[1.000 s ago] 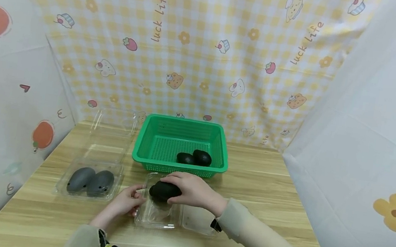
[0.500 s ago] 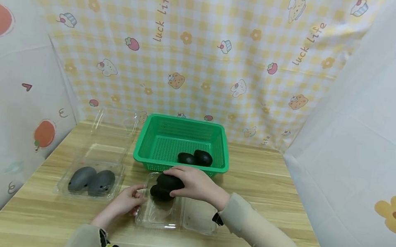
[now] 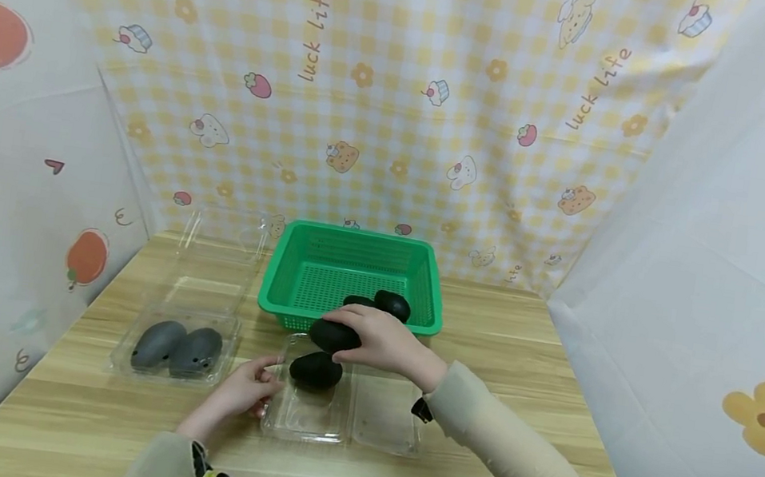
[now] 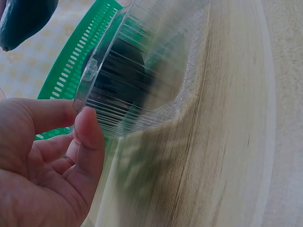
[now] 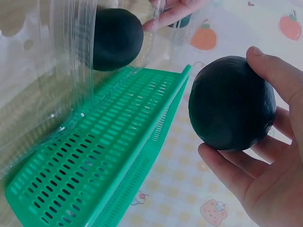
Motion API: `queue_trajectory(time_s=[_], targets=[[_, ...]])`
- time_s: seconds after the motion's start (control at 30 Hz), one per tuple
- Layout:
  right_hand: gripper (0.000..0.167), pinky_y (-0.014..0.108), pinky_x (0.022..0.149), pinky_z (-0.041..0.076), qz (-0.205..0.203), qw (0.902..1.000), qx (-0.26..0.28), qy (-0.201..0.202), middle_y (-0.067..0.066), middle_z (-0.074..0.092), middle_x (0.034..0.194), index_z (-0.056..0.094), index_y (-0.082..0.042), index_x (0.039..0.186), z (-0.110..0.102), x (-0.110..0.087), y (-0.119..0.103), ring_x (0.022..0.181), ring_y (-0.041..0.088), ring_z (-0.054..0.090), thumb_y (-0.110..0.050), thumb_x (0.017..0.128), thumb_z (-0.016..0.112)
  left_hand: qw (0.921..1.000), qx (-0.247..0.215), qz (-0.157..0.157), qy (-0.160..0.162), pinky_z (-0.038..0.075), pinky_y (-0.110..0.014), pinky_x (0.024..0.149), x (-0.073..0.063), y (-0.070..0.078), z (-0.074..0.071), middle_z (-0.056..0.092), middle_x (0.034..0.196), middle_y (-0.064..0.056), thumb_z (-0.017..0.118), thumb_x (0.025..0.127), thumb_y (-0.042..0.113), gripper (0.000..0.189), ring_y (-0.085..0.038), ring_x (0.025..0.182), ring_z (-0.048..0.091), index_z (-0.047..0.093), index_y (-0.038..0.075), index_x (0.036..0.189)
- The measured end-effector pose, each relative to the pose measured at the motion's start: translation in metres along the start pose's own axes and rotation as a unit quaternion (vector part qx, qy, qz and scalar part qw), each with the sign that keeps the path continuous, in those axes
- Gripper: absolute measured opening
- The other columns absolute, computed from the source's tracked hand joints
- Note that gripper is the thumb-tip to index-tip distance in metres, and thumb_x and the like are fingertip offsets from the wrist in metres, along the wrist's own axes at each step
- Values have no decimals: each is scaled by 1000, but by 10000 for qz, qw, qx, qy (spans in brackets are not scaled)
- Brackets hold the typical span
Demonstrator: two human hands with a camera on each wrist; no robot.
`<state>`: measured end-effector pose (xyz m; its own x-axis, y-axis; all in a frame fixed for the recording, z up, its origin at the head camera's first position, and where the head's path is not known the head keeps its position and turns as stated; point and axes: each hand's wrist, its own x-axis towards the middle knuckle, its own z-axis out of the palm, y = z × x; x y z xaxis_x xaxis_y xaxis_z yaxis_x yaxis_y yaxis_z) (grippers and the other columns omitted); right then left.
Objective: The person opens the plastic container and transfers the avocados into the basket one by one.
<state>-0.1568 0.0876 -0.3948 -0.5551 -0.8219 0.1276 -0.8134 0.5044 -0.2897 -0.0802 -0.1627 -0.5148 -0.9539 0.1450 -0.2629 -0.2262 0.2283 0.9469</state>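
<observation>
My right hand [image 3: 387, 341] grips a dark avocado [image 5: 232, 103] and holds it up over the far end of a clear plastic clamshell [image 3: 307, 422]. Below it, a second avocado [image 3: 316, 371] lies in the clamshell's left half, while the open lid [image 3: 387, 420] lies flat on the right. At the left edge my left hand [image 3: 242, 391] pinches the clamshell's rim between thumb and index finger, which shows close in the left wrist view. A green perforated basket [image 3: 283, 274] stands right behind, with two avocados [image 3: 392, 305] in it, one partly hidden by my right hand.
Another clear clamshell [image 3: 228, 331] stands to the left with its lid [image 3: 214, 277] raised back. Two greyish-looking avocados [image 3: 158, 346] sit side by side in it. A patterned cloth [image 3: 397, 128] hangs behind the wooden table [image 3: 505, 351].
My right hand has lifted its avocado up and back, away from the one in the clamshell, which now shows fully. The left hand has stayed at the rim.
</observation>
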Motion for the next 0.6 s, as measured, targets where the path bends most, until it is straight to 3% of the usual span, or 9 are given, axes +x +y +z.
queue_trajectory(time_s=[0.6], targets=[[60, 34, 90, 49, 391, 9992, 16, -23, 1, 54, 135, 51, -20, 141, -10, 22, 19, 117, 17, 54, -34, 87, 73, 9999, 57, 105, -48, 47, -27, 46, -2, 1, -1, 51, 72, -5, 60, 93, 0, 56, -15, 54, 49, 34, -14, 140]])
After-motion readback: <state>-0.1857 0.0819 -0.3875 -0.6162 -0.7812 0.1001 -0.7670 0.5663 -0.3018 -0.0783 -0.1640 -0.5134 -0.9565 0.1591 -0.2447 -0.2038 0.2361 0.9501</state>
